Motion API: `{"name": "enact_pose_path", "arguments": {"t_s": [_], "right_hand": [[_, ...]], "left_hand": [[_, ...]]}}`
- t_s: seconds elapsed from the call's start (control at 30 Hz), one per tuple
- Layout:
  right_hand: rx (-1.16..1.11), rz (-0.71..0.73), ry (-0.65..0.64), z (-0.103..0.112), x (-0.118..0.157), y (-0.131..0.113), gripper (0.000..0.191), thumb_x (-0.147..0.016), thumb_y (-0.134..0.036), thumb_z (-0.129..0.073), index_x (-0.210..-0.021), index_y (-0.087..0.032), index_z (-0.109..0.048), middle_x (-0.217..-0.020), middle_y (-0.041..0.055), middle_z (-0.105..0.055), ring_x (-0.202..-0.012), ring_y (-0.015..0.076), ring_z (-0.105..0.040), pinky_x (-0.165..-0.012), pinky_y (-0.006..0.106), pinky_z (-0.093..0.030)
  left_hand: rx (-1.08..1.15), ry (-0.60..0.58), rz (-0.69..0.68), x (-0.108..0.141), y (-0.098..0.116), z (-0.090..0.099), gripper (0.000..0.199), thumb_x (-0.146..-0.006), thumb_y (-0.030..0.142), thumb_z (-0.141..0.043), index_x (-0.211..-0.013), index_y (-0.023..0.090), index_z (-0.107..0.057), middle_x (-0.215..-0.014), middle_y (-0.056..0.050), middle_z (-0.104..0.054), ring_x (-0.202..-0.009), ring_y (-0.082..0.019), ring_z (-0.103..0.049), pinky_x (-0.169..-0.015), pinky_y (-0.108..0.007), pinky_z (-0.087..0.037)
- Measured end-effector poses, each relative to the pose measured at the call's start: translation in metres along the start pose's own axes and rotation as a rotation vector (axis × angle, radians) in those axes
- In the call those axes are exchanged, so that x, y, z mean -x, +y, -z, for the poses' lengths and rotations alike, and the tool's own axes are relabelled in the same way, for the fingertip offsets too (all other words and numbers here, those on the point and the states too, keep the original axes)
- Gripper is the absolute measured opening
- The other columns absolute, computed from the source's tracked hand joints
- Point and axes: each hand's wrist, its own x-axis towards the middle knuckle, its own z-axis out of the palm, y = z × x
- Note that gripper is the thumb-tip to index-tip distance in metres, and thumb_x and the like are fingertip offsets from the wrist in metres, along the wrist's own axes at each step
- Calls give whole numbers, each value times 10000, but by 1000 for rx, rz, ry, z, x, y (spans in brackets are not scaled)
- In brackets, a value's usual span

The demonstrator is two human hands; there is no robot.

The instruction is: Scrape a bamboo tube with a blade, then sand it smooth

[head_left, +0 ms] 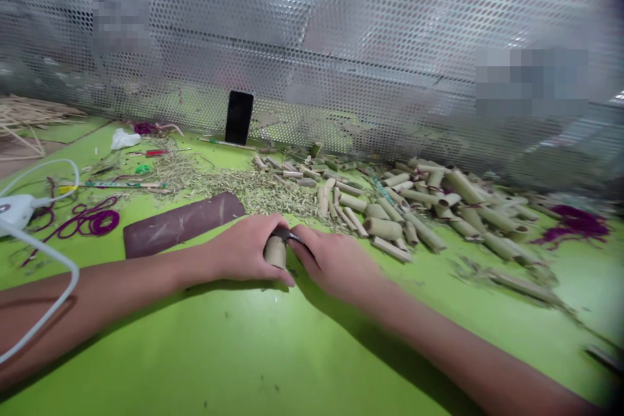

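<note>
- The left forearm enters low on the left edge and runs up and rightward, nearly flat, to the centre of the frame.
- There the left hand (246,248) curves around a short bamboo piece (276,253), fingers over its far side and top, thumb along the near side; its grip is closed on the piece.
- The bamboo piece sits just below the frame's centre, between the two hands, one end turned toward the viewer.
- The right forearm rises from the lower right corner, slanting up and leftward.
- The right hand (336,263) is folded in a closed grip around a small dark tool (303,246), whose tip meets the upper edge of the bamboo; the tool's exact kind is unclear.
- Both hands are held low over a bright green table (273,364), knuckles mostly upward.
- Behind the left wrist, at centre left, lies a brown strip (182,224).
- Right of centre, beyond the right hand, spreads a heap of cut bamboo tubes (424,198).
</note>
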Motion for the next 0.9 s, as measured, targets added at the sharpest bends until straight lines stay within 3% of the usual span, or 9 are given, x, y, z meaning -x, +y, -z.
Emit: {"name": "enact_pose_path", "arguments": {"t_s": [0.37, 0.57, 0.73, 0.9], "right_hand": [[-144, -12, -100, 2, -1, 5, 262, -1123, -304, -410, -1074, -187, -638, -833, 75, -733, -647, 188, -606, -582, 292, -328], [-229, 60, -123, 5, 3, 10, 282, -1115, -307, -408, -1087, -176, -656, -911, 91, -748, -734, 208, -631, -642, 306, -369], [-304, 124, -141, 7, 0, 17, 304, -1101, -324, -420, -1161, -174, -678, -1004, 116, -766, -818, 233, -656, -709, 326, -417], [-346, 164, -211, 8, 9, 22, 311, -1104, -364, -418, -1045, -197, -673, -847, 58, -719, -714, 201, -619, -643, 301, -389]], "left_hand": [[-70, -16, -58, 2, -4, 2, 625, -733, 545, -926, -1201, 219, -672, -1166, -81, -749, -1049, -316, -705, -914, -418, -539], [-80, -20, -132, 2, -8, 2, 612, -770, 544, -917, -1246, 237, -687, -1229, -71, -742, -1130, -313, -683, -1006, -422, -523], [-90, -34, -184, 3, -14, 0, 643, -782, 562, -911, -1289, 233, -691, -1203, -83, -732, -1108, -310, -675, -988, -430, -527], [-75, -40, -199, 5, -16, 0, 557, -811, 557, -894, -1242, 241, -737, -1143, -83, -727, -1075, -293, -683, -967, -408, -534]]}}
